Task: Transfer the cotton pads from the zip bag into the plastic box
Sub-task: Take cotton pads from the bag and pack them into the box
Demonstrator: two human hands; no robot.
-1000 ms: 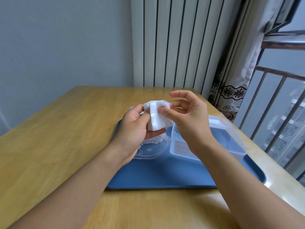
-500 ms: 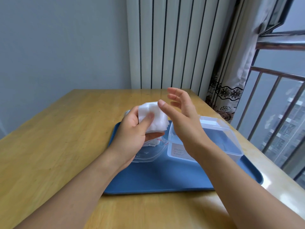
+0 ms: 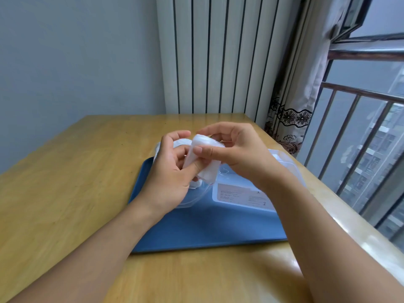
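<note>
Head view: both hands raised over blue tray (image 3: 196, 228), at table (image 3: 65, 182) centre.

Left hand (image 3: 172, 176): fingers curled round zip bag (image 3: 196, 193), thumb up against the white wad. Grips bag from the left side. Clear film of bag hangs below the palm, down to the tray; thin red seal line visible at lower edge of the wad.

Right hand (image 3: 236, 152): thumb and forefinger pinched on pads (image 3: 203, 158), other fingers curled above. Holds from the right and top.

Pads: white, soft, bunched as one stack, long axis roughly upright with slight lean to the right at top. Held between the two hands, clear of the tray. Whether wholly out of bag or partly sheathed in film: cannot tell; surface looks faintly glossy near the top.

Box (image 3: 286, 162): clear plastic, label on near wall, standing on right half of tray, just below and right of right hand, partly hidden by right wrist. Lid state not determinable.

Key relation: box lies right of and below the pads, on right hand's side; right hand nearer to it. Judged: a short carry rightward and down by right hand, left hand retaining bag.

Risk, judged: loose stack likely to splay if pinch is light.
</note>
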